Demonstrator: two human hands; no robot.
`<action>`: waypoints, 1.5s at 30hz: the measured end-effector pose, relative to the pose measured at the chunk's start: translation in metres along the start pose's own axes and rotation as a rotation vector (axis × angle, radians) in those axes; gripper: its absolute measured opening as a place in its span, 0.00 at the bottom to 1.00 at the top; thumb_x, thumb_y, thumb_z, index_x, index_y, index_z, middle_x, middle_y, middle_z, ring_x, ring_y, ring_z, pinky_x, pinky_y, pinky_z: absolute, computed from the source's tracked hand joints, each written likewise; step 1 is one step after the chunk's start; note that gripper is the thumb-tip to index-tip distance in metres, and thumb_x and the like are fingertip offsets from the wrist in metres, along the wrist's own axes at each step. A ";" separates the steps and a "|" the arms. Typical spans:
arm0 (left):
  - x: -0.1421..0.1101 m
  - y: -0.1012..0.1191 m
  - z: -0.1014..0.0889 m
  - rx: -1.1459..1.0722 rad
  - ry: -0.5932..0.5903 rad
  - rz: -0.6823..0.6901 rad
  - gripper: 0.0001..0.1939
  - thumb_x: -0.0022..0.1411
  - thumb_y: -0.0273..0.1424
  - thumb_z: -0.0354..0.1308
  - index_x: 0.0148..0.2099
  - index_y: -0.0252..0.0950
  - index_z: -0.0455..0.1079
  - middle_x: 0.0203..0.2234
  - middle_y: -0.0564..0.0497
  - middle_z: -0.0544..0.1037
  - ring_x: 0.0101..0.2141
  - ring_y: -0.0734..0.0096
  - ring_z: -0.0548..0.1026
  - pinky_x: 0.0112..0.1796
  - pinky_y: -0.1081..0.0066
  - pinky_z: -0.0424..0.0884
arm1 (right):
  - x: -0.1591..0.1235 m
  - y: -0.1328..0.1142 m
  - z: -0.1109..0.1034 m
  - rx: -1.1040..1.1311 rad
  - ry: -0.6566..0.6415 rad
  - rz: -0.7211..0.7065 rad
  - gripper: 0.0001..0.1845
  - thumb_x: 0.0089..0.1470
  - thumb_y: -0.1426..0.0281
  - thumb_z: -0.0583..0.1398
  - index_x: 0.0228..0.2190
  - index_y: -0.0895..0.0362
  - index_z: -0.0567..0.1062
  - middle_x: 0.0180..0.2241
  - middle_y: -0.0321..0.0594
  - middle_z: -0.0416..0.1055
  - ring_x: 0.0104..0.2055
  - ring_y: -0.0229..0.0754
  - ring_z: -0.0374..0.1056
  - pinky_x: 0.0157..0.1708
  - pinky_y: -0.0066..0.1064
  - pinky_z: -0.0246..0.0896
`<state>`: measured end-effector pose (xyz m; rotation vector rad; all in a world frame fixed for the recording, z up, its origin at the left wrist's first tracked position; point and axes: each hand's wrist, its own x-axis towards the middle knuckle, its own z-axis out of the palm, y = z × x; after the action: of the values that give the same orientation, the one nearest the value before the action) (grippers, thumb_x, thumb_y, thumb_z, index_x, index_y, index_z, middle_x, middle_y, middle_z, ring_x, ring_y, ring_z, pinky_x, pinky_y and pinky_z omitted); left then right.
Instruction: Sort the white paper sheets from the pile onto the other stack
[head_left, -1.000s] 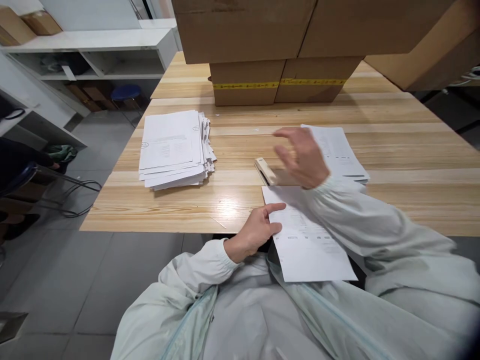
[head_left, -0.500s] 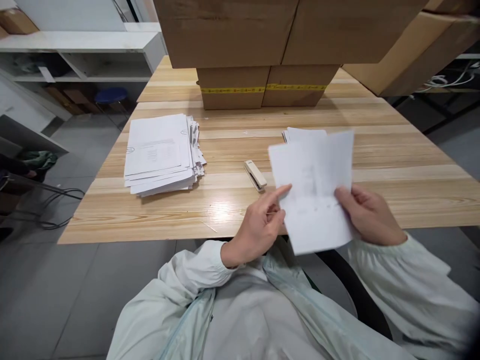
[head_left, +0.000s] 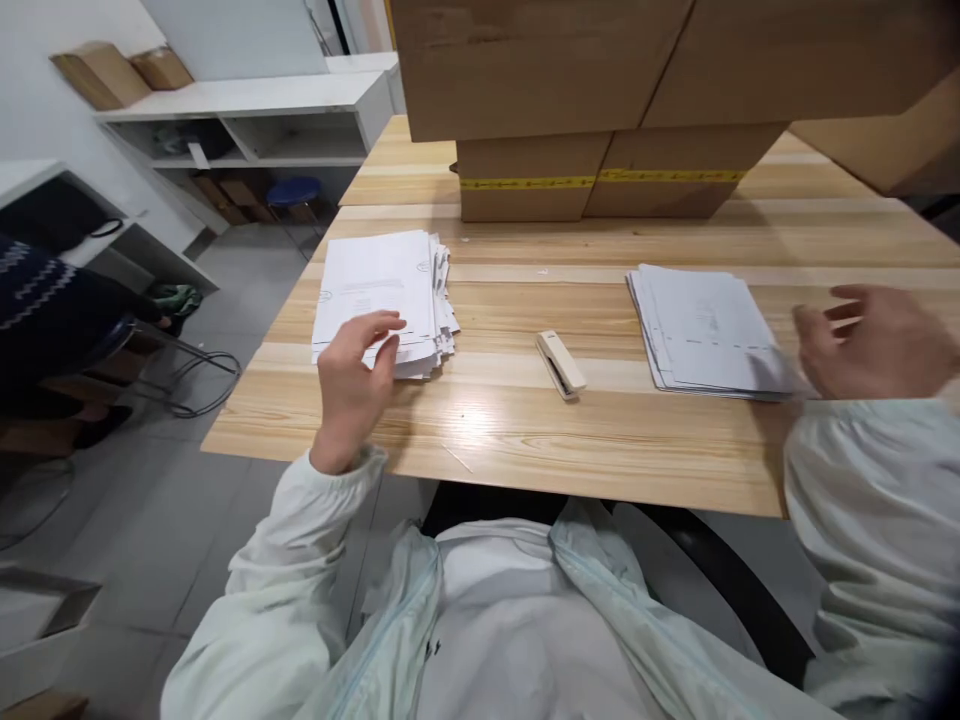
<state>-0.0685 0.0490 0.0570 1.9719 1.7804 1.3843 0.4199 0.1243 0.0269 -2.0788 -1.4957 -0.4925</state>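
Note:
My left hand [head_left: 356, 385] hangs over the near edge of a thick, uneven stack of printed papers [head_left: 375, 275], its fingers curved and apart, with nothing in them. On the right lies a smaller, neater pile of papers [head_left: 697, 320], with a printed sheet on top. My right hand [head_left: 874, 340] is just right of that pile, slightly blurred, fingers apart and empty. A cream-coloured stapler [head_left: 560, 365] lies on the table between the two piles, apart from both hands.
Large cardboard boxes [head_left: 540, 70] stand stacked at the back of the wooden table [head_left: 510, 440]. White shelves [head_left: 240, 100] and a blue stool [head_left: 294, 190] are beyond its left side. Part of a seated person [head_left: 45, 300] shows at far left.
The sheet that both hands held now rests on the right pile. My left hand has moved left to the thick stack, my right hand rightward. The view has turned left.

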 end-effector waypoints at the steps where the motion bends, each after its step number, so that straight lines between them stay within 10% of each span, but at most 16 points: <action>1: 0.011 -0.011 -0.005 0.068 -0.029 0.017 0.09 0.64 0.27 0.55 0.44 0.39 0.75 0.48 0.47 0.80 0.52 0.61 0.76 0.54 0.60 0.72 | -0.010 -0.018 -0.012 0.132 0.045 0.016 0.14 0.54 0.67 0.63 0.43 0.56 0.80 0.34 0.56 0.80 0.31 0.50 0.74 0.31 0.43 0.63; 4: 0.038 -0.039 -0.007 0.216 -0.151 0.029 0.12 0.57 0.27 0.61 0.45 0.39 0.73 0.50 0.46 0.78 0.53 0.56 0.73 0.56 0.56 0.68 | -0.047 -0.095 -0.049 0.764 -0.089 -0.102 0.13 0.57 0.62 0.61 0.42 0.54 0.78 0.36 0.51 0.80 0.31 0.43 0.74 0.32 0.38 0.69; 8: 0.048 -0.057 0.000 0.247 -0.272 -0.054 0.20 0.52 0.29 0.65 0.49 0.37 0.71 0.45 0.45 0.78 0.46 0.56 0.74 0.49 0.58 0.69 | -0.086 -0.209 -0.066 1.304 -0.672 -0.298 0.10 0.59 0.63 0.60 0.39 0.54 0.76 0.36 0.42 0.78 0.36 0.40 0.75 0.37 0.36 0.74; 11: 0.044 -0.058 0.000 0.180 -0.268 -0.096 0.22 0.50 0.30 0.66 0.49 0.36 0.70 0.44 0.45 0.78 0.45 0.58 0.74 0.46 0.62 0.68 | -0.093 -0.279 -0.040 1.430 -0.833 -0.404 0.07 0.60 0.69 0.57 0.38 0.55 0.75 0.38 0.40 0.77 0.40 0.38 0.74 0.41 0.33 0.73; 16: 0.041 -0.056 -0.002 0.150 -0.243 -0.119 0.21 0.50 0.30 0.66 0.47 0.36 0.69 0.42 0.46 0.78 0.42 0.61 0.74 0.44 0.65 0.67 | -0.088 -0.347 0.019 1.378 -0.924 -0.184 0.12 0.52 0.82 0.53 0.31 0.58 0.73 0.31 0.36 0.73 0.31 0.34 0.71 0.35 0.29 0.71; 28: 0.035 -0.058 0.004 0.203 -0.253 -0.045 0.22 0.54 0.34 0.64 0.52 0.39 0.67 0.45 0.46 0.78 0.42 0.59 0.75 0.43 0.66 0.67 | -0.081 -0.364 0.001 1.381 -1.140 0.090 0.11 0.52 0.84 0.56 0.33 0.58 0.72 0.26 0.36 0.74 0.29 0.35 0.71 0.36 0.30 0.72; 35: 0.039 -0.064 0.011 0.101 0.021 -0.198 0.06 0.63 0.33 0.54 0.33 0.38 0.68 0.24 0.53 0.74 0.28 0.69 0.70 0.35 0.71 0.62 | -0.077 -0.368 -0.005 1.598 -1.255 0.378 0.08 0.58 0.83 0.57 0.36 0.60 0.71 0.27 0.38 0.76 0.29 0.32 0.73 0.34 0.24 0.74; 45: 0.038 -0.070 0.007 -0.247 -0.051 -0.235 0.16 0.65 0.41 0.54 0.32 0.35 0.73 0.27 0.52 0.77 0.32 0.72 0.72 0.36 0.73 0.66 | -0.087 -0.382 0.011 1.553 -1.198 0.307 0.05 0.60 0.79 0.60 0.32 0.59 0.70 0.22 0.34 0.73 0.23 0.31 0.71 0.25 0.22 0.72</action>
<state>-0.1184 0.1046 0.0278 1.6029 1.6642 1.3871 0.0303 0.1600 0.0462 -1.0447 -1.1561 1.7407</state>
